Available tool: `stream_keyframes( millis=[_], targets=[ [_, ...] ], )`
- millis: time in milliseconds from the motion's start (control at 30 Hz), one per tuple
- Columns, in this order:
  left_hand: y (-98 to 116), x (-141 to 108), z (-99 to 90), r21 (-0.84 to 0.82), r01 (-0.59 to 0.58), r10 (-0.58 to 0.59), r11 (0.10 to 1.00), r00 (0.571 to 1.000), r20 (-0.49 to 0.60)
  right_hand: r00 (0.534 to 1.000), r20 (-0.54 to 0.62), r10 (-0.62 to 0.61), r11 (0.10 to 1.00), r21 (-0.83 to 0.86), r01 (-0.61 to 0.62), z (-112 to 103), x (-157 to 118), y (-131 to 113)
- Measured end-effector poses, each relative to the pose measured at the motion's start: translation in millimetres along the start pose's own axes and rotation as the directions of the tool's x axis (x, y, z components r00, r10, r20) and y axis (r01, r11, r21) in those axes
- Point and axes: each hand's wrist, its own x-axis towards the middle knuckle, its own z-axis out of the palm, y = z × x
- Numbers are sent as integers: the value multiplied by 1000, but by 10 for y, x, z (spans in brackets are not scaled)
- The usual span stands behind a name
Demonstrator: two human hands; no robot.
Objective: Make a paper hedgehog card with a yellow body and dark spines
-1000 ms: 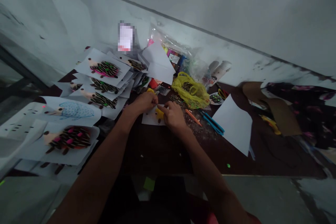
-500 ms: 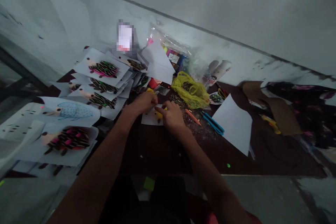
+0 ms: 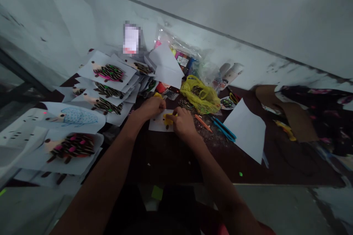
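A small white paper card (image 3: pixel 157 126) lies on the dark table in front of me, with a patch of yellow modelling clay (image 3: pixel 167 119) and small dark dots on it. My right hand (image 3: pixel 184 122) is curled over the card's right side, its fingertips pressed on the yellow clay. At the card's upper left edge, my left hand (image 3: pixel 154 108) is closed with the fingers bent in; what they hold, if anything, is hidden. A lump of yellow clay (image 3: pixel 157 95) shows just behind my left hand.
Stacked hedgehog pictures (image 3: pixel 109 72) fill the left side. Behind my right hand lie a yellow plastic bag (image 3: pixel 202 97) and loose striped seeds (image 3: pixel 185 103). An orange clay tool (image 3: pixel 203 123), blue-handled scissors (image 3: pixel 224 129) and a white sheet (image 3: pixel 245 132) are to the right.
My right hand has shifted slightly right and its fingers have changed position on the yellow clay, so more of it shows. My left hand has hardly moved.
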Motion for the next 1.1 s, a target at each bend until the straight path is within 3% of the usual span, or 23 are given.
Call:
stream_keyframes(
  millis=[300,467,733,800,867,967,1100],
  targets=[
    [23,-9,-10,-21,22,-21,1000,1000,11,1000,15,-10,1000,-23,10,-42,8,-41],
    [43,-20,-40,1,17,-17,1000,997,74,999,43,0,999,-42,2,-23,15,-58],
    [68,-8,-45,52,38,-43,998,995,92,1000,9,-11,1000,-10,11,-4,7,-48],
    [58,-4,-34,59,34,-38,998,996,80,998,-62,18,1000,24,-17,22,19,38],
    [49,-1,-27,65,33,-38,997,996,76,978,-168,122,992,62,-113,52,37,184],
    [35,3,-23,72,38,-44,997,996,82,909,-310,280,960,110,-258,103,65,466],
    [21,8,-23,64,24,-29,998,996,89,888,-323,327,945,127,-302,167,108,750]
  ],
)
